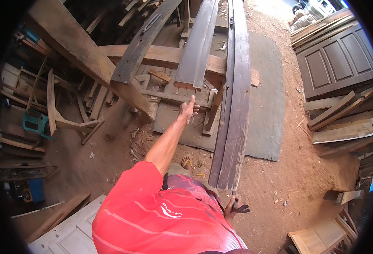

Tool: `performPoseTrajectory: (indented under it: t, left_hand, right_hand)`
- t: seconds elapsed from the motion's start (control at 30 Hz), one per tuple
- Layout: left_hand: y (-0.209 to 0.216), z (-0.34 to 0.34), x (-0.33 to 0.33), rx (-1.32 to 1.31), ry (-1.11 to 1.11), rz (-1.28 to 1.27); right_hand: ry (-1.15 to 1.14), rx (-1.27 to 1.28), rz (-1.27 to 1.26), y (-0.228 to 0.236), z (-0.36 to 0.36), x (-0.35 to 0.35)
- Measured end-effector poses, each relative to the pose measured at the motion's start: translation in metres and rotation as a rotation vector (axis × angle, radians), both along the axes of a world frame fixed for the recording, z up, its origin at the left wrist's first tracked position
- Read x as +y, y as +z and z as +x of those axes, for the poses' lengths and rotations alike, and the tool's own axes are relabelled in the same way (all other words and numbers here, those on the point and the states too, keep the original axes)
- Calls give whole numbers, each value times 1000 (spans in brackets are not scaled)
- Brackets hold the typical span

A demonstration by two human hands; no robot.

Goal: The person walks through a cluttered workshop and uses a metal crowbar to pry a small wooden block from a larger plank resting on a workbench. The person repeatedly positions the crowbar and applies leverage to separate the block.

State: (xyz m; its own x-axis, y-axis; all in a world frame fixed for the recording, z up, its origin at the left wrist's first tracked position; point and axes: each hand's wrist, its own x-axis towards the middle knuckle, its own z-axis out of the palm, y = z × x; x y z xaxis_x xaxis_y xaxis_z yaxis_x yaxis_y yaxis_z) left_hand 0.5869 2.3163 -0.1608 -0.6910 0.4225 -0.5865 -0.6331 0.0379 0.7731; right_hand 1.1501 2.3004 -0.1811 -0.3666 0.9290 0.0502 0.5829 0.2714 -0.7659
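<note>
My left hand (188, 111) reaches forward, fingers loosely bent and apart, just below the near end of a grey wooden plank (198, 46). I see nothing held in it, and the hand seems clear of the wood. Low beside my body, my right hand (230, 208) is closed around a dark tool (241, 208) with a curved, hooked end; its exact kind is not plain. That hand sits just below the near end of a long dark brown grooved board (236, 106). Both pieces rest across a wooden crossbeam (165, 55).
A weathered beam (137, 51) at left carries a long-handled metal tool (151, 23). A thick post (74, 40) slants beside it. A panelled door (341, 57) and stacked boards (343, 131) line the right. Chair frames (53, 101) and a green plastic stool (36, 124) stand left.
</note>
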Motion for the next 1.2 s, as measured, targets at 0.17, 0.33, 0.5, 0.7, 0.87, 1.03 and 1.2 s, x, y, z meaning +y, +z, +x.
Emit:
performPoseTrajectory:
  t: [0.17,0.33,0.5,0.7,0.87,1.03,1.2]
  left_hand:
    - [-6,-20,3,-140,260,573]
    - [-10,-45,37,-194,434,759]
    - [-11,-40,41,-35,356,767]
    - [-8,-39,33,-65,305,667]
    - [-24,3,-6,-32,255,406]
    - [-99,116,-99,-270,-20,79]
    - [-153,194,-216,-199,-240,-316]
  right_hand:
    - [-29,79,-133,16,3,5]
    - [31,50,-69,-1,50,-6]
    - [12,148,-115,-13,70,-25]
    - [64,74,-134,-3,59,-32]
    - [77,69,-167,1,43,-39]
    - [99,126,-75,-6,33,-65]
    - [-7,135,-127,-22,40,-82]
